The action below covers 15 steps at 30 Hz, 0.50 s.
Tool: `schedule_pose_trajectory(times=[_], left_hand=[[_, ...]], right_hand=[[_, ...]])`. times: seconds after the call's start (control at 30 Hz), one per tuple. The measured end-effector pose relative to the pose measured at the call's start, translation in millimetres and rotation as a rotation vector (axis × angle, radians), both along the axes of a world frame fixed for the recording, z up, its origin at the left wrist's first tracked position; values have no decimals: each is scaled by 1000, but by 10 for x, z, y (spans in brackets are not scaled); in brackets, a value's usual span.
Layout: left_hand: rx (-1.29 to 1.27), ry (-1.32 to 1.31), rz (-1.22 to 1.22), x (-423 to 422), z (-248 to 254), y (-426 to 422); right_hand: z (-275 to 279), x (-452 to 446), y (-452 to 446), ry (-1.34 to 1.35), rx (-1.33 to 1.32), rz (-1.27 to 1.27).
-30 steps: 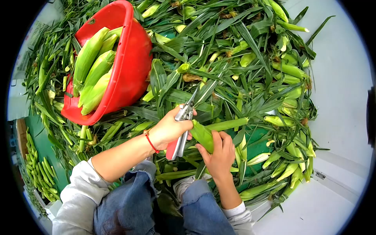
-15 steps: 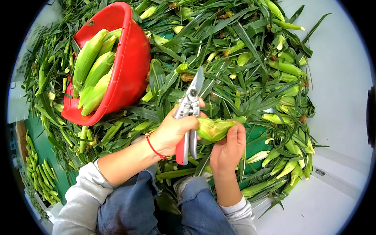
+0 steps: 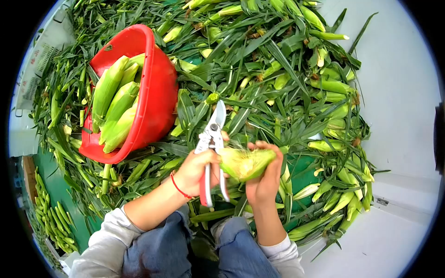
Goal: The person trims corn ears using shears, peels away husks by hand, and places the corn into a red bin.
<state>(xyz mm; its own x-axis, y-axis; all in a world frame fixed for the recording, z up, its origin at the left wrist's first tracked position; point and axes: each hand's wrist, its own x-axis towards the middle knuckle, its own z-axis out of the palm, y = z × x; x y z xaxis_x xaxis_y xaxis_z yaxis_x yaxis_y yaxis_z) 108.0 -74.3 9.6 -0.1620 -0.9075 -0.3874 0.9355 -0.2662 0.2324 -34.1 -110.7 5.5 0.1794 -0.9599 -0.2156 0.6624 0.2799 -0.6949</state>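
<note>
My left hand (image 3: 198, 172), with a red cord at its wrist, holds silver pruning shears (image 3: 213, 136) with red on a handle; the blades point up and away. Its fingers also touch the near end of a green corn ear (image 3: 245, 164). My right hand (image 3: 265, 178) is wrapped round the other side of this ear, whose husk shows a pale, yellowish opened patch with silk. To the left, a tilted red basin (image 3: 160, 97) holds several husked green ears (image 3: 107, 90).
Cut leaves and stalks (image 3: 250, 60) cover much of the green surface. More ears (image 3: 343, 199) lie at the right beside a white wall (image 3: 403, 129). Slim green pods or ears (image 3: 55, 222) are at the lower left, and a white crate (image 3: 44, 60) is at the upper left.
The ear has turned in my hands, so its pale, silky part now faces up. The shears have shifted left and slightly down. The basin appears lower in view.
</note>
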Motion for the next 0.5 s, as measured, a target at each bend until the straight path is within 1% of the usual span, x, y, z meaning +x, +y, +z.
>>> schedule_pose_trajectory(times=[0.03, 0.07, 0.1, 0.13, 0.17, 0.2, 0.23, 0.27, 0.3, 0.33, 0.37, 0.4, 0.43, 0.47, 0.5], left_hand=[[49, -108, 4, -17, 77, 14], [34, -318, -129, 5, 130, 40], [-249, -820, -205, 67, 227, 78], [-301, -902, -227, 59, 237, 105], [-341, -1024, -229, 136, 259, 132], [-391, -1386, -280, 234, 300, 188], [-393, -1543, -347, 308, 260, 273], [-352, -1362, -347, 337, 107, 361], [-198, -967, -284, 277, 0, 475], [-171, -916, -373, 285, -91, 574], [-20, -687, -343, 293, -185, 715], [-9, -660, -354, 315, -57, 726], [19, -579, -278, 349, -54, 827], [71, -564, -267, 570, -191, 1073], [1, -168, -110, 822, -364, 1234]], right_hand=[[-105, 43, 30, 293, -210, 35], [-181, -114, 68, 542, -433, 188], [-280, -141, 52, 739, -678, 343], [-275, -207, 73, 860, -588, 432], [-261, -170, 69, 913, -550, 358], [-215, -160, 84, 702, -366, 339], [-165, -205, 65, 515, -179, 298], [-156, -182, 61, 303, -35, 188], [-273, -172, 38, 93, 384, 162], [-369, -148, -22, -371, 393, 285], [-304, -41, -49, 60, 342, 313], [43, 174, -85, 196, 85, 230], [-30, 212, -82, 123, -6, 293], [-97, 249, -71, 46, -95, 357], [-227, 190, -136, 42, -131, 280]])
